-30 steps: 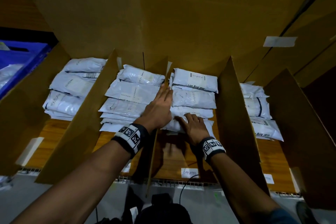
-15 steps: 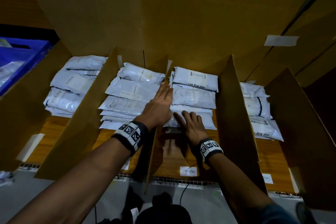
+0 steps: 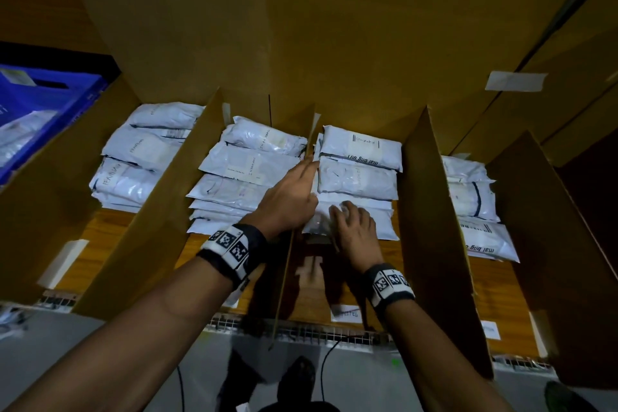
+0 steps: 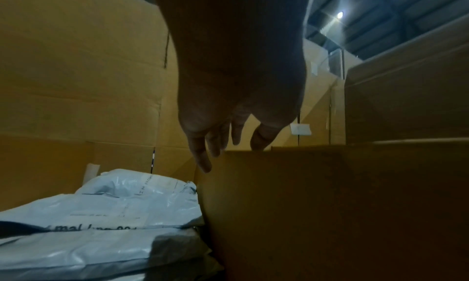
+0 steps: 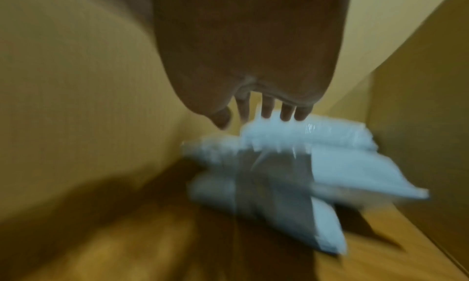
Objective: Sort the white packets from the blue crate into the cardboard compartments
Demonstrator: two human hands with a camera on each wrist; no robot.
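Settling step, by my reckoning: a packet is going into the third slot from the blue plastic crate (image 3: 43, 104), and the next move calls for flattening it against the stack, then reaching back toward that crate.

My right hand (image 3: 351, 231) is lying nearest me, fingers spread and relaxed, pressing on the front white plastic packet (image 3: 378, 227), gripping nothing. The right wrist view is blurring, so finer contact is unclear.

My left hand (image 3: 291, 197) is reaching just beyond, fingers straight, resting along the top edge of the thin brown cardboard divider (image 3: 287, 264) on the crate side of that slot.

Farther in, more white packets (image 3: 359, 149) are lying stacked toward the tall cardboard back wall (image 3: 334, 43).
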